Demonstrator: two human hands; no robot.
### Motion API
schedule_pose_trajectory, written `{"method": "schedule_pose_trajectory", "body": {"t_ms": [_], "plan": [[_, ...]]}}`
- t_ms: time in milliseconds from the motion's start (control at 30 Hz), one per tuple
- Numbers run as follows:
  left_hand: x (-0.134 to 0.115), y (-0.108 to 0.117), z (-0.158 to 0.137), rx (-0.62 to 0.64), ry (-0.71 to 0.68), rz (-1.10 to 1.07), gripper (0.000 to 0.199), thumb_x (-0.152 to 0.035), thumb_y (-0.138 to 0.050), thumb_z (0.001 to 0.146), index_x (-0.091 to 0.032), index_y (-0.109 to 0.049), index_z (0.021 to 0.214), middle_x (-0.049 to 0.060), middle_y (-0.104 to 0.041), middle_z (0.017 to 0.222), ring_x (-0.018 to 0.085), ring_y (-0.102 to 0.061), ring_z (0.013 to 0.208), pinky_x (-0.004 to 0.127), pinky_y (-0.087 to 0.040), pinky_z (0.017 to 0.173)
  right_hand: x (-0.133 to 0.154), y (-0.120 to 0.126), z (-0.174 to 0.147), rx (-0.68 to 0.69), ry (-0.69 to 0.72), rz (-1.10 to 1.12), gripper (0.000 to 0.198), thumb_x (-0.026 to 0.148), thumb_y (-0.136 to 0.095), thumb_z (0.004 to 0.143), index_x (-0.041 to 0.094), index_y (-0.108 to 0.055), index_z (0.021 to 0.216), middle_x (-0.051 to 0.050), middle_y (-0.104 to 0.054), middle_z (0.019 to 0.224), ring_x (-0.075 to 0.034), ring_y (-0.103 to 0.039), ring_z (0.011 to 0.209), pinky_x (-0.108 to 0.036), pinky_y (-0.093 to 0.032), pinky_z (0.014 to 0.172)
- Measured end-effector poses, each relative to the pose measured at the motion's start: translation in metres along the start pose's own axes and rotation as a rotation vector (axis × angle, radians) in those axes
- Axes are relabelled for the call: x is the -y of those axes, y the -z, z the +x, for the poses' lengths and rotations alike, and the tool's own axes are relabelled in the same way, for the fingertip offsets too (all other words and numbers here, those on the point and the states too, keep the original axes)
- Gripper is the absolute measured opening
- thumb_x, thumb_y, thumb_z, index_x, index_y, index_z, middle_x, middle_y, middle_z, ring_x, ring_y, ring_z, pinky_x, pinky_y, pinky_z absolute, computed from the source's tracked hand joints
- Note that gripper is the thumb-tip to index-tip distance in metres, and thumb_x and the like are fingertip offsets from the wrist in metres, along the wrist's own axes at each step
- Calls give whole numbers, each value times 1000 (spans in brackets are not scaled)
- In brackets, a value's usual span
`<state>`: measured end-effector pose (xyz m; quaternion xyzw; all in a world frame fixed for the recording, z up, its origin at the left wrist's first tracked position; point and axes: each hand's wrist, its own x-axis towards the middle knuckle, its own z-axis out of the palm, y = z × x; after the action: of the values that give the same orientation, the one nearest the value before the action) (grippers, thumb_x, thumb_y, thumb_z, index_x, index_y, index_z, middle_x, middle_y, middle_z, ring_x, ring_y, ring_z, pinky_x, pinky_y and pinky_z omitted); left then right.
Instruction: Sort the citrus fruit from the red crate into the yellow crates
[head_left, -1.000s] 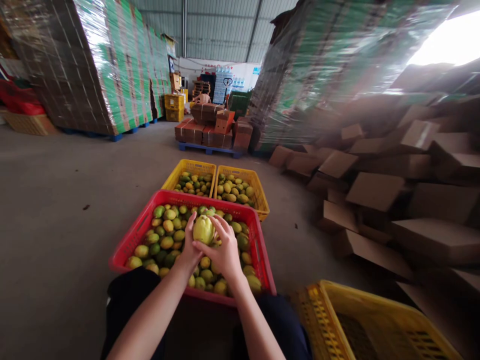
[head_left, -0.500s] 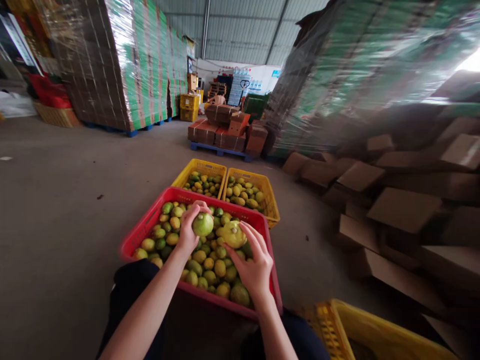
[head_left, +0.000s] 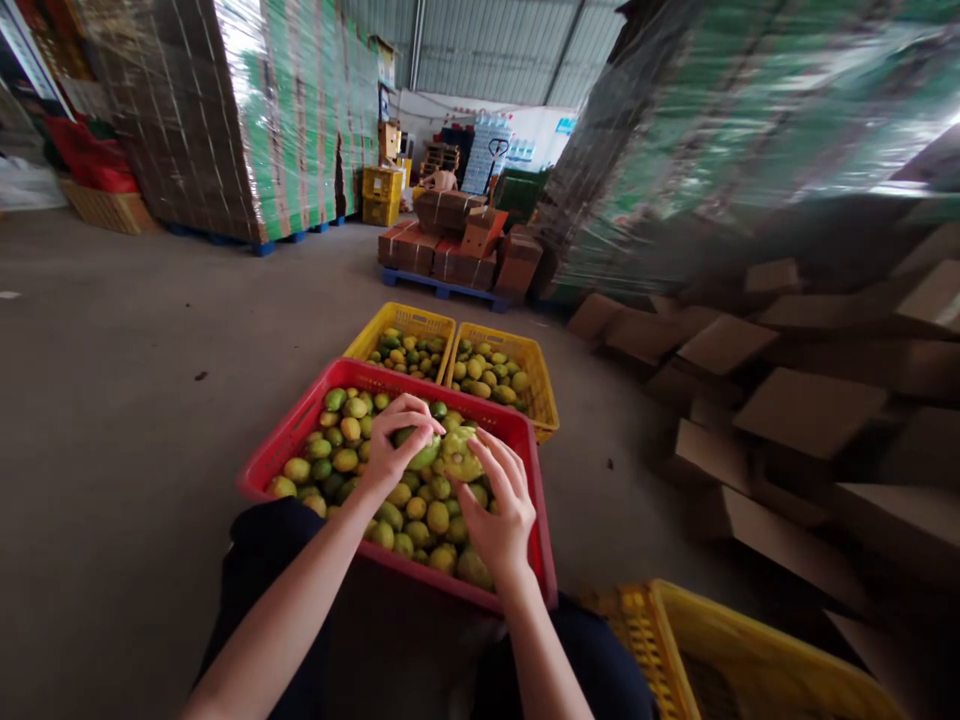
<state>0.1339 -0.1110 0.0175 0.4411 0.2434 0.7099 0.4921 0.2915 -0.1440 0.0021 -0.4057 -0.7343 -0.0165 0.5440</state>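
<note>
A red crate (head_left: 307, 412) full of green and yellow lemons (head_left: 416, 533) stands between my knees. Above its middle, my left hand (head_left: 397, 445) is closed around a green lemon (head_left: 429, 454), its fingers covering much of the fruit. Close beside it, my right hand (head_left: 501, 500) grips a larger yellow-green lemon (head_left: 459, 456) between thumb and fingers, the stem end facing me. The two held fruits are nearly touching, and I cannot tell whether they do.
Two yellow crates (head_left: 551, 405) with more lemons adjoin the red crate's far side. At my lower right is another yellow crate (head_left: 660, 640). Cardboard boxes (head_left: 810, 410) lie heaped on the right. Farther off, a blue pallet (head_left: 442, 288) bears cartons, and a person (head_left: 444, 180) is behind it.
My left hand has turned over its green lemon and moved right, closer to the other fruit. My right hand has shifted slightly, still holding its lemon. The view has tilted a little.
</note>
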Motion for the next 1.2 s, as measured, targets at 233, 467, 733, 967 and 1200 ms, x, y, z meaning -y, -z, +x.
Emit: {"method": "schedule_pose_trajectory", "body": {"t_ms": [233, 467, 733, 967, 1200], "plan": [[25, -3, 14, -392, 602, -260, 8, -19, -65, 72, -14, -67, 66, 1, -62, 62, 13, -58, 60, 23, -47, 61, -2, -16, 1, 6, -690, 435, 52, 31, -74, 65, 24, -58, 114, -7, -65, 110, -24, -62, 95, -38, -54, 77], [36, -1, 18, -501, 820, -614, 7, -22, -58, 83, -16, -60, 84, 3, -65, 72, 16, -64, 65, 30, -56, 61, -13, -24, 16, -181, -1438, 1327, 25, 38, -63, 73, 20, -64, 90, 0, -69, 75, -14, -64, 62, -22, -51, 48], [36, -2, 13, -384, 855, -715, 16, -27, -52, 86, -17, -63, 91, 7, -66, 82, 18, -67, 76, 26, -56, 56, -12, -32, 16, -260, -1536, 1388, 18, 36, -62, 76, 18, -64, 77, -2, -70, 68, -15, -64, 59, -26, -53, 52], [18, -8, 7, -260, 602, -753, 18, -33, -55, 82, -20, -67, 83, 2, -66, 74, 12, -62, 64, 20, -52, 54, -16, -41, 14, -315, -1168, 1403, 44, 64, -50, 78, 28, -63, 99, -1, -70, 102, -16, -66, 76, -34, -55, 70], [25, -17, 5, -371, 555, -864, 25, -31, -51, 84, -19, -65, 67, 4, -70, 82, 16, -65, 93, 29, -51, 85, -12, -51, 13, -375, -1125, 1434, 47, 66, -43, 80, 29, -63, 102, -3, -67, 114, -21, -62, 106, -42, -52, 85]]}}
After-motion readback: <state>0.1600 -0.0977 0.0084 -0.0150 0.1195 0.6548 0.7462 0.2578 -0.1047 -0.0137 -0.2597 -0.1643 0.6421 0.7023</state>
